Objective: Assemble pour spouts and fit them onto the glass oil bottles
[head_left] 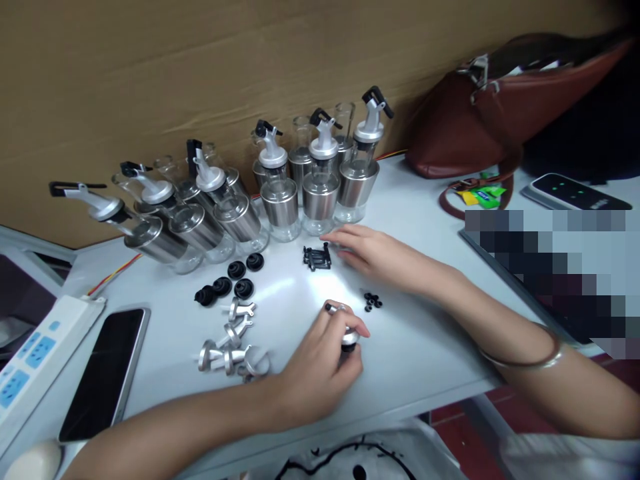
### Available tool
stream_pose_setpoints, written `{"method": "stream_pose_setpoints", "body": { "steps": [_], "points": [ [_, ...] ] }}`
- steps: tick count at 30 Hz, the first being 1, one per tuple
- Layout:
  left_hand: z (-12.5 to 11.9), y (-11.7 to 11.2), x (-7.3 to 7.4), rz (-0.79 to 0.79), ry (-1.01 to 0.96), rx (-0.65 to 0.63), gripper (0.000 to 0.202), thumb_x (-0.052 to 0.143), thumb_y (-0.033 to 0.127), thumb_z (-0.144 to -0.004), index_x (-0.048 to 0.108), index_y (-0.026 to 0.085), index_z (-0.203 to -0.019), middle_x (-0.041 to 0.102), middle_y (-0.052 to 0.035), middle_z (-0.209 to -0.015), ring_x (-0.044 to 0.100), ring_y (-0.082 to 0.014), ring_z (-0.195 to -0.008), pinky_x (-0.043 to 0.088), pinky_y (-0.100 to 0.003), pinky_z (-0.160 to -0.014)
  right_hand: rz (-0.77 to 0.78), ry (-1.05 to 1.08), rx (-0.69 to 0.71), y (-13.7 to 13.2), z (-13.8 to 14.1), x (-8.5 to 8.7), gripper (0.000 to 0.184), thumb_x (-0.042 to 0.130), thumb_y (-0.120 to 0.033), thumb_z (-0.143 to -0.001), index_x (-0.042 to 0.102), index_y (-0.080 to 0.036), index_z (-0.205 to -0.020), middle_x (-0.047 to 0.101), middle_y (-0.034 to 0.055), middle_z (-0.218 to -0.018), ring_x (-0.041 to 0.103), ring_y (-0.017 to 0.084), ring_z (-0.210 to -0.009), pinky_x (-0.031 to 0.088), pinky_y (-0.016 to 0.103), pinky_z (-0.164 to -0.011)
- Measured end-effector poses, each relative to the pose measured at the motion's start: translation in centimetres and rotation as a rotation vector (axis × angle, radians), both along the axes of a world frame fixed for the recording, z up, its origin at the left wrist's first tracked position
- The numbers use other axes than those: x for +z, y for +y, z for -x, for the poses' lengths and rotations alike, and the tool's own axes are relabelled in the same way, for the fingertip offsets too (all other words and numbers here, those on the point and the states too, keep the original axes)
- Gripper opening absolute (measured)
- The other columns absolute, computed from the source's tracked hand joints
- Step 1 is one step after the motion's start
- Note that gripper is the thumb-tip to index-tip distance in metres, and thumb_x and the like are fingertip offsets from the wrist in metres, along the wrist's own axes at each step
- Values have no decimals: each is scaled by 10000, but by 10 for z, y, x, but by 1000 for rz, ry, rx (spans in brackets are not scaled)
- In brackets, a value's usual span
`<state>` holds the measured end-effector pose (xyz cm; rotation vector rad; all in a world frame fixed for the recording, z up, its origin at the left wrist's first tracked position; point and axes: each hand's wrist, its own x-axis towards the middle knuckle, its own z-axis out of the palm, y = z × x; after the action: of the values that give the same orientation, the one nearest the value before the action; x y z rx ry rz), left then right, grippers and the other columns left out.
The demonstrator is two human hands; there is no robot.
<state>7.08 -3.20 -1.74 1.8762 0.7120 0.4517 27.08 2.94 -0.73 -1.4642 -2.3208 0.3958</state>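
Observation:
My left hand (323, 363) is closed around a bottle pour spout (349, 339), silver on top with a black base, held low over the table near its front edge; my fingers cover part of it. Stretched out over the table, my right hand (367, 250) has its fingertips beside a small pile of black levers (317, 258), and nothing shows in its grasp. Tiny black caps (373, 301) lie below my right wrist. Black ribbed stoppers (236, 270) and loose silver spout tops (230, 359) are scattered to the left of my left hand.
Glass-and-steel oil bottles (280, 207) stand in rows at the back, several topped with spouts. A phone (104, 373) and a power strip (37, 353) lie at left. At right are a brown bag (465, 120), a black-topped device (575, 192) and a pixelated area.

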Motion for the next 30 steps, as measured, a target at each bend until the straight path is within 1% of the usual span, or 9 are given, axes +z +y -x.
{"method": "stream_pose_setpoints", "body": {
  "steps": [2,7,12,16,19,22,24,27,30],
  "points": [
    [0,0,-1,32,-2,7,224,427,54,-793,382,230,-924,465,-56,-978,477,-210,-971,416,-393,-874,-21,-52,33,0,1,-3,353,414,-102,-904,580,-144,-1213,621,134,-1129,592,268,-1039,496,423,-885],
    [2,-3,-4,145,-115,123,364,411,12,-728,223,255,-922,441,-30,-973,476,-163,-891,405,-362,-839,-12,-40,37,4,0,-3,241,462,-103,-887,668,-142,-1006,673,99,-990,610,248,-935,494,397,-870],
    [1,-1,-7,235,-177,216,265,409,75,-848,228,257,-917,432,-36,-1023,460,-145,-936,398,-345,-874,4,-12,-24,6,-1,-5,157,534,-119,-857,671,-140,-932,660,97,-924,610,237,-881,491,359,-806],
    [0,0,-10,263,-251,302,208,432,140,-884,267,258,-933,410,-32,-1041,439,-151,-984,393,-321,-864,18,-12,-52,6,1,-4,131,540,-98,-830,662,-135,-860,650,91,-862,605,220,-817,477,331,-744],
    [0,1,-10,282,-292,343,213,432,122,-869,281,256,-936,400,-27,-1027,427,-150,-981,368,-332,-896,43,104,-116,3,3,5,118,539,-89,-791,642,-146,-774,657,60,-774,602,184,-721,464,301,-702],
    [0,3,-8,315,-294,336,261,398,48,-789,276,249,-902,420,-12,-932,436,-152,-874,371,-333,-838,93,331,-223,0,4,14,84,556,-138,-773,618,-157,-719,665,29,-700,607,161,-656,466,270,-658],
    [0,4,-7,319,-294,335,281,378,19,-734,277,242,-872,423,-5,-873,432,-156,-822,366,-326,-793,109,381,-254,-2,4,17,93,559,-184,-792,627,-156,-735,666,26,-685,608,160,-638,464,266,-633],
    [-1,5,-6,309,-297,367,266,389,32,-724,291,239,-860,412,-3,-856,422,-156,-807,361,-317,-771,74,227,-220,0,1,14,122,539,-144,-805,659,-154,-816,667,32,-719,604,164,-644,451,274,-646],
    [-2,4,-5,332,-321,377,235,414,68,-754,303,239,-871,406,-2,-865,429,-152,-812,368,-306,-758,12,43,-170,2,-3,5,217,497,-86,-822,675,-149,-929,667,73,-857,622,199,-752,453,303,-712]
  ]
}}
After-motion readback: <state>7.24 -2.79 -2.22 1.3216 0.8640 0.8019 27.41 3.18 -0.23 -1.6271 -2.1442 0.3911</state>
